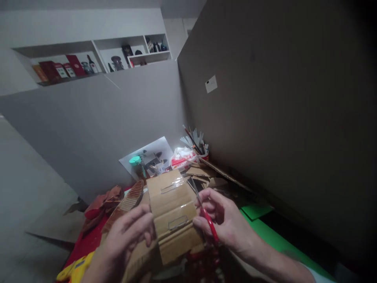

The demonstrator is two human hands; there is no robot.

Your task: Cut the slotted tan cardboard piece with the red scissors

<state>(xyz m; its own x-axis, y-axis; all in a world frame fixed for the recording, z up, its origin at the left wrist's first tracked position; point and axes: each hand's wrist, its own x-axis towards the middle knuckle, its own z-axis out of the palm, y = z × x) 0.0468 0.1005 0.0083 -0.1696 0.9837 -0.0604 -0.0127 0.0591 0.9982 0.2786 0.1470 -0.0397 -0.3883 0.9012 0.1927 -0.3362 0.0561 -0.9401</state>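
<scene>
A brown cardboard piece [172, 200] with fold lines and shiny clear tape is tilted up between my hands. Two thin rectangular outlines, perhaps wire loops, show on its face. My left hand [126, 236] is at its left edge, fingers bent and fingertips against the cardboard. In my right hand [222, 220] are red-handled scissors [210, 225], blades pointing up and away. The thumb and fingers of that hand also reach the cardboard's right edge. What lies behind the cardboard is hidden.
Cardboard scraps [203, 171], a tissue pack [183, 157] and a cup of brushes and sticks [203, 153] stand behind. Corrugated strips [132, 196] and reddish material [103, 202] lie left, a yellow object [75, 269] lower left, green sheets [273, 232] right. Grey panels [132, 106] enclose the corner.
</scene>
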